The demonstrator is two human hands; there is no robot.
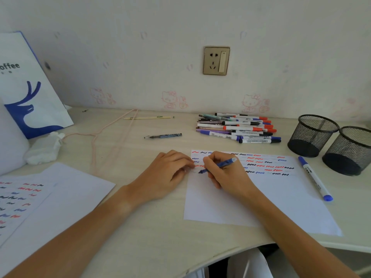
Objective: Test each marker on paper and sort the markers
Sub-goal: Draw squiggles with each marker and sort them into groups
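Far wall: gold socket (216,60) — cartoon-cat wallpaper.
Far left: white paper bag (30,87), blue deer print.
Beside it: crumpled tissue (44,149).

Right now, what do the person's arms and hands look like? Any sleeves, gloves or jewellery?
Both forearms are bare, with no sleeves in view. The left hand and the right hand wear no gloves. No watch or bracelet shows on either wrist.
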